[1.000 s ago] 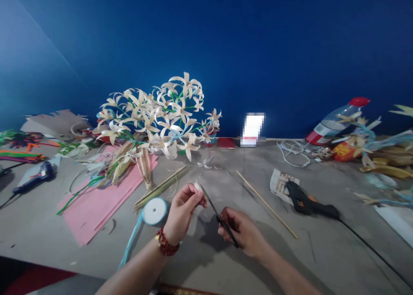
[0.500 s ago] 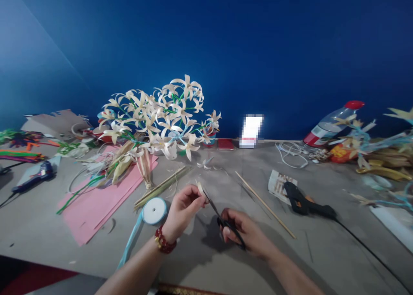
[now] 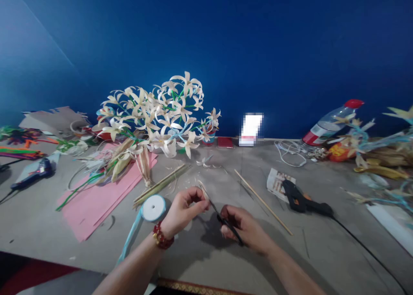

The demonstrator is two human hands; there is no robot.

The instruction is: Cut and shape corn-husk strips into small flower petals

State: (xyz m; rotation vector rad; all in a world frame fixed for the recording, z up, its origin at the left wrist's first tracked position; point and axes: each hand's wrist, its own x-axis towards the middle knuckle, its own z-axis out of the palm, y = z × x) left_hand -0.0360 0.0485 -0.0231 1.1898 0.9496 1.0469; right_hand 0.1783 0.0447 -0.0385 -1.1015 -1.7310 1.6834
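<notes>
My left hand is closed in a pinch on a small pale petal-like piece, mostly hidden by my fingers. In my right hand is a pair of black scissors, its blades pointing up and left against the pale piece. A roll of light blue ribbon lies just left of my left hand, its loose end trailing toward the table's front. Behind my hands stands a bunch of cream flowers on green stems. Long dry stalks lie between the roll and the flowers.
A wooden stick and a black glue gun with its cord lie to the right. Pink paper sheets and a dark blue glue gun are on the left. A tilted plastic bottle leans at the back right.
The scissors look more closed and sit edge-on beside the pale piece. My hands stay in nearly the same place; the whole view has shifted slightly.
</notes>
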